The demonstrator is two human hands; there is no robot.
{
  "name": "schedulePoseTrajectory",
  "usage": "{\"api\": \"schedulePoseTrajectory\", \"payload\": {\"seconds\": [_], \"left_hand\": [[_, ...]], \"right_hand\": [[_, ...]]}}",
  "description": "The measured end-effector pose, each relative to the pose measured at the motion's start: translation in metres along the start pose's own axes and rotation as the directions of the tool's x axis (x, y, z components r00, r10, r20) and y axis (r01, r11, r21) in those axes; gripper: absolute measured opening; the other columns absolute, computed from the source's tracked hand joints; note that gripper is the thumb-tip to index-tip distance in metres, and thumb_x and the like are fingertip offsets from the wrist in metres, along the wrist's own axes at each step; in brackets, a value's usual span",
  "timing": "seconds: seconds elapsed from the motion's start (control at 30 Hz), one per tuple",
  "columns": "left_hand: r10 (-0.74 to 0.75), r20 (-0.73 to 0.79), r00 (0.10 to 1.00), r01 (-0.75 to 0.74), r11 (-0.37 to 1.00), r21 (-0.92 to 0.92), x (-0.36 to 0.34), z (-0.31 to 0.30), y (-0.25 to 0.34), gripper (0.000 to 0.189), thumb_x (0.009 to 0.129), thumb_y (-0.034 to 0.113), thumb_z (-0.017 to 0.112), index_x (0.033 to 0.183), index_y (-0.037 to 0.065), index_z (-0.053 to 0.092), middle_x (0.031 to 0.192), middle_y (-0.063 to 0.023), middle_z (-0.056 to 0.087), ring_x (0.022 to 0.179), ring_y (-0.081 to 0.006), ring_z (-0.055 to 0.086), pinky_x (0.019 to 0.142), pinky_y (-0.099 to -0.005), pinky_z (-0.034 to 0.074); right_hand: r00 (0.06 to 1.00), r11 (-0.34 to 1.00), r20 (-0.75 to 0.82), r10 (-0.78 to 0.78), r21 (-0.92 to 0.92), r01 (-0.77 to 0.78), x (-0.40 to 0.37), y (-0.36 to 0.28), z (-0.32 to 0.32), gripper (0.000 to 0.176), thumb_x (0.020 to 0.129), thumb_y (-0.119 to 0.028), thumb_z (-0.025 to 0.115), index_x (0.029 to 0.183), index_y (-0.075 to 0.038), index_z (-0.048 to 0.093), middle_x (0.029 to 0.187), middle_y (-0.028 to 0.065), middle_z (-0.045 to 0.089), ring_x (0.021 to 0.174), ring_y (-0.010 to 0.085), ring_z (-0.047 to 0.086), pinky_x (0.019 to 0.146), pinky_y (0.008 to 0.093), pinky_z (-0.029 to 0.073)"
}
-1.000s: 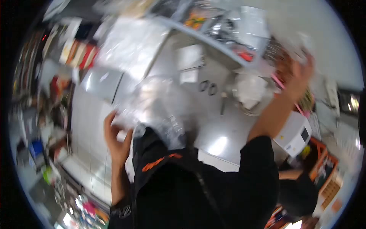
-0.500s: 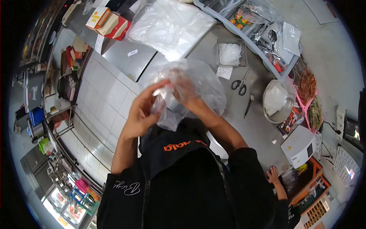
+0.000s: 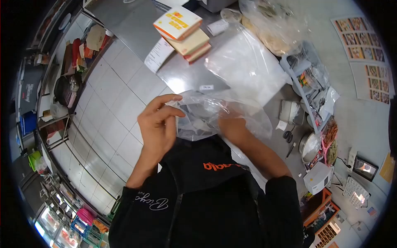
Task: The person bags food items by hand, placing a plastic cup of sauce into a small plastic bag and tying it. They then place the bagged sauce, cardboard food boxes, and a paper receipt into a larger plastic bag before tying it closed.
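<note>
A clear plastic bag (image 3: 198, 120) is stretched between my two hands in front of my chest. My left hand (image 3: 159, 122) pinches its rim at the left, the fingers bent over the edge. My right hand (image 3: 232, 124) is inside or behind the film at the bag's right part, closed and seen through the plastic; whatever it may hold there is hidden. Beyond the bag, a stack of flat clear plastic bags (image 3: 244, 62) lies on the metal table (image 3: 178, 76).
Stacked boxes (image 3: 182, 29) and a printed slip (image 3: 159, 54) stand at the table's far left edge. To the right are a blue-grey tray (image 3: 304, 93), scissors (image 3: 288, 134), a metal bowl (image 3: 304, 149) and a white device (image 3: 317, 177).
The view has turned, so the table items appear shifted. The bag is spread wider, and my hands have moved apart. The small hand at the lower right is no longer seen.
</note>
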State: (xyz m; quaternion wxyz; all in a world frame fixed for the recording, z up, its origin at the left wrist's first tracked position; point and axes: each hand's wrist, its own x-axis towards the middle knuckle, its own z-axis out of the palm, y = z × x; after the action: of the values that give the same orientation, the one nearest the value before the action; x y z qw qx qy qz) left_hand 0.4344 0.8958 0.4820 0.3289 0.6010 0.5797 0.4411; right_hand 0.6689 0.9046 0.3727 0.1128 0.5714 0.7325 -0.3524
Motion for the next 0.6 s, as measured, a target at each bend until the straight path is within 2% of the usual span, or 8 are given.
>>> {"api": "schedulePoseTrajectory", "payload": {"seconds": [0.03, 0.1, 0.2, 0.3, 0.33, 0.43, 0.5, 0.6], "left_hand": [[0.019, -0.036, 0.999, -0.014, 0.992, 0.129, 0.009, -0.006, -0.003, 0.018, 0.073, -0.007, 0.057, 0.075, 0.0, 0.073, 0.109, -0.0103, 0.073, 0.072, -0.0162, 0.064, 0.066, -0.0292, 0.051], [-0.008, 0.053, 0.999, -0.007, 0.963, 0.268, 0.022, -0.021, -0.012, 0.011, 0.076, -0.001, 0.07, 0.086, 0.001, 0.073, 0.105, -0.0125, 0.071, 0.08, -0.0256, 0.069, 0.071, -0.0334, 0.054], [-0.022, 0.165, 0.986, -0.049, 0.909, 0.413, 0.047, -0.032, -0.03, 0.02, 0.073, 0.007, 0.082, 0.085, 0.004, 0.066, 0.096, -0.0106, 0.068, 0.084, -0.0334, 0.069, 0.075, -0.0396, 0.055], [-0.048, 0.167, 0.985, -0.054, 0.828, 0.559, 0.063, -0.036, -0.049, 0.024, 0.074, 0.003, 0.079, 0.09, 0.003, 0.06, 0.096, -0.0104, 0.068, 0.09, -0.0358, 0.068, 0.081, -0.0406, 0.055], [-0.018, 0.158, 0.987, -0.067, 0.855, 0.515, 0.065, -0.039, -0.052, 0.025, 0.075, 0.001, 0.076, 0.093, 0.003, 0.059, 0.098, -0.0109, 0.067, 0.088, -0.0357, 0.068, 0.078, -0.0409, 0.055], [0.006, 0.122, 0.993, -0.047, 0.94, 0.339, 0.067, -0.052, -0.048, 0.031, 0.075, -0.005, 0.07, 0.101, 0.003, 0.055, 0.103, -0.0131, 0.066, 0.086, -0.0367, 0.067, 0.074, -0.0423, 0.054], [-0.06, 0.137, 0.989, 0.038, 0.987, 0.155, 0.072, -0.062, -0.027, 0.034, 0.074, -0.008, 0.066, 0.104, 0.003, 0.053, 0.106, -0.0154, 0.066, 0.087, -0.039, 0.067, 0.076, -0.0438, 0.054], [-0.133, 0.226, 0.965, 0.065, 0.956, 0.285, 0.084, -0.064, -0.033, 0.035, 0.073, -0.008, 0.062, 0.107, 0.0, 0.058, 0.106, -0.0176, 0.069, 0.095, -0.0369, 0.068, 0.087, -0.041, 0.054]], "right_hand": [[0.999, 0.999, -0.028, 0.031, 0.018, -0.03, 0.004, -0.011, 0.0, 0.082, 0.088, -0.038, 0.068, 0.156, -0.007, 0.035, 0.148, 0.0269, 0.048, 0.139, 0.043, 0.045, 0.116, 0.0485, 0.035], [0.994, 0.994, -0.083, 0.069, 0.088, -0.062, 0.009, -0.046, -0.02, 0.087, 0.087, -0.039, 0.071, 0.159, -0.011, 0.031, 0.154, 0.0272, 0.04, 0.144, 0.0433, 0.037, 0.119, 0.0485, 0.03], [0.991, 0.976, -0.102, 0.084, -0.192, -0.102, 0.023, -0.071, -0.046, 0.084, 0.09, -0.035, 0.068, 0.16, -0.012, 0.029, 0.158, 0.0264, 0.034, 0.148, 0.0424, 0.031, 0.12, 0.0487, 0.027], [0.984, 0.983, -0.18, 0.007, -0.181, -0.04, 0.013, -0.064, -0.039, 0.077, 0.093, -0.032, 0.063, 0.16, -0.012, 0.031, 0.158, 0.0255, 0.035, 0.148, 0.042, 0.031, 0.119, 0.0481, 0.028], [0.972, 0.995, -0.234, -0.027, -0.102, 0.003, 0.009, -0.06, -0.037, 0.074, 0.094, -0.031, 0.062, 0.159, -0.012, 0.032, 0.158, 0.0254, 0.035, 0.148, 0.042, 0.032, 0.119, 0.0477, 0.029], [0.997, 0.984, 0.059, 0.046, -0.172, -0.036, 0.023, -0.108, -0.091, 0.064, 0.097, -0.03, 0.057, 0.154, -0.008, 0.039, 0.153, 0.0248, 0.042, 0.145, 0.0415, 0.036, 0.118, 0.0488, 0.032], [0.988, 0.972, -0.093, -0.126, -0.21, 0.104, 0.056, -0.06, -0.024, 0.062, 0.095, -0.029, 0.06, 0.15, -0.005, 0.044, 0.148, 0.0243, 0.048, 0.141, 0.0407, 0.042, 0.114, 0.0489, 0.036], [0.998, 0.998, 0.024, -0.065, -0.006, 0.065, 0.056, -0.081, -0.043, 0.057, 0.092, -0.025, 0.066, 0.141, -0.001, 0.051, 0.141, 0.024, 0.053, 0.137, 0.0399, 0.047, 0.11, 0.0494, 0.041]]}}
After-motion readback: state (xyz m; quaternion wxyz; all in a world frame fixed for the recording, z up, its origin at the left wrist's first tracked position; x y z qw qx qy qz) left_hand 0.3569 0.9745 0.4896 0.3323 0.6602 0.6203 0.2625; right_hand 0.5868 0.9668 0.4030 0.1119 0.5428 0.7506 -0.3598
